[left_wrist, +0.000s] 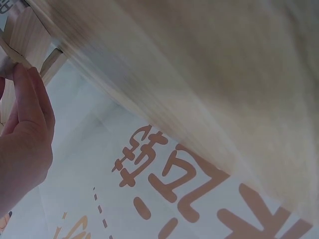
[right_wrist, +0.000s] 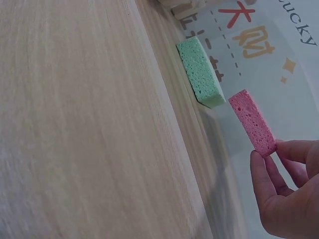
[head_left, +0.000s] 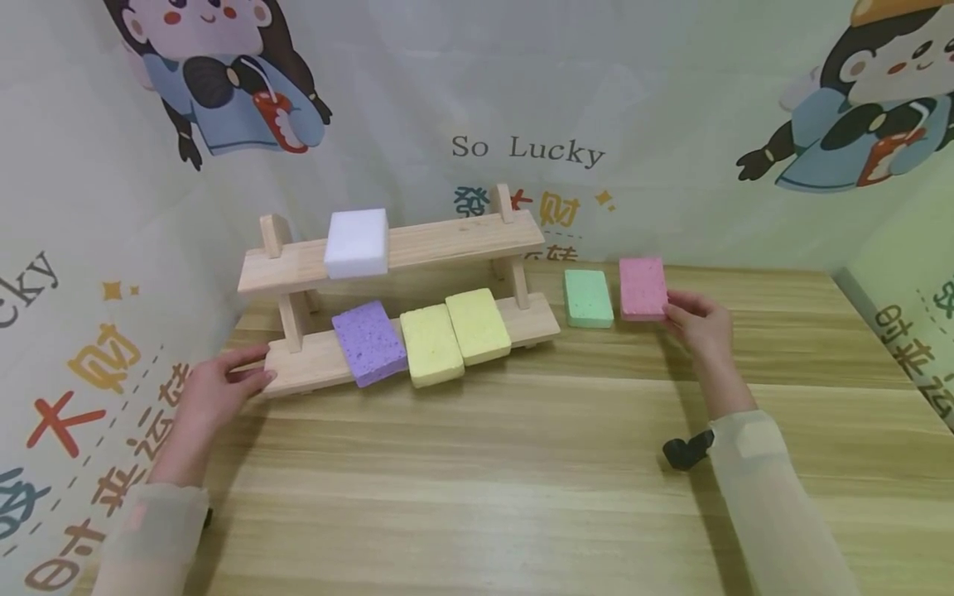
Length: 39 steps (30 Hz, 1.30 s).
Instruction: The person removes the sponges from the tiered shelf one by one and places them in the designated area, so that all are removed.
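My right hand [head_left: 704, 327] pinches a pink sponge [head_left: 643, 288] by its right end; in the right wrist view the sponge [right_wrist: 252, 122] is held up off the table. Just left of it a green sponge [head_left: 588, 299] lies on the table. My left hand [head_left: 219, 385] grips the left end of the lower board of a two-tier wooden rack [head_left: 301, 364], thumb and fingers at the board's edge. A purple sponge [head_left: 369, 343] and two yellow sponges [head_left: 432, 346] lie side by side on that lower board. On the upper board sits a white sponge [head_left: 357, 242].
The wood-grain table [head_left: 477, 480] runs back to a printed cloth backdrop [head_left: 417, 99] behind the rack. More of the cloth hangs at the left and right sides. A black wrist-camera piece [head_left: 687, 451] sticks out from the right sleeve.
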Motion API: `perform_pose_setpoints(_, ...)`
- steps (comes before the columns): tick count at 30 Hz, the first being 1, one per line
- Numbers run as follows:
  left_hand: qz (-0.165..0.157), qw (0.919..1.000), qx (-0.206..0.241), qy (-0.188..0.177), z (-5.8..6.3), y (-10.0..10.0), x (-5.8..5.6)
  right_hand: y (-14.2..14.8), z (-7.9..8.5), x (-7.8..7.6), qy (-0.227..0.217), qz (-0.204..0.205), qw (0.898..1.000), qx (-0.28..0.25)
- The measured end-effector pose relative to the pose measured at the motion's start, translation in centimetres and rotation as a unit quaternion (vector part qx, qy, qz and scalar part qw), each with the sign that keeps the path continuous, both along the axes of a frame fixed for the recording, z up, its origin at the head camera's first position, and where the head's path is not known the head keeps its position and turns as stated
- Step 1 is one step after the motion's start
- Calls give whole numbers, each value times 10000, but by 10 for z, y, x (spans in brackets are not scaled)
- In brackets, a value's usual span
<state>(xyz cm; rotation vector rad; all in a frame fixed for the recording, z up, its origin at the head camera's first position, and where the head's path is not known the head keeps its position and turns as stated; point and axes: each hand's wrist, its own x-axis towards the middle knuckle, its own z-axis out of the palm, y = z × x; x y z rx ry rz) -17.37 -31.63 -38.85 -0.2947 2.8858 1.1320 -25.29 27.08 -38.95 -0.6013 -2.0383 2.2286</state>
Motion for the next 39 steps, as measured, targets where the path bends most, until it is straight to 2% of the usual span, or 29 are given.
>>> perform_pose_setpoints(5,18,9999,116,-37,1,0,2,-1,-4,-3,47,28,9997,229)
perform_pose_setpoints(10,-17,9999,132,-4,4,1,0,-2,-9,-6,57,-25,9998,182)
perform_pose_setpoints(17,-74,9999,68,38,4,0,0,-3,-17,-12,-129,-16,9994,313)
perform_pose_setpoints(22,-93,9999,79,86,2,-1,1,-3,-19,-14,-219,-122,9996,88)
perform_pose_setpoints(27,-104,9998,127,139,0,0,0,-2,-19,-15,-487,-239,9985,-25)
perform_pose_setpoints(35,-54,9997,154,175,-2,-2,1,-3,-19,-18,-577,-284,9976,248)
perform_pose_setpoints(39,-39,9997,163,159,-3,-2,1,-3,-20,-19,-541,-203,9955,751)
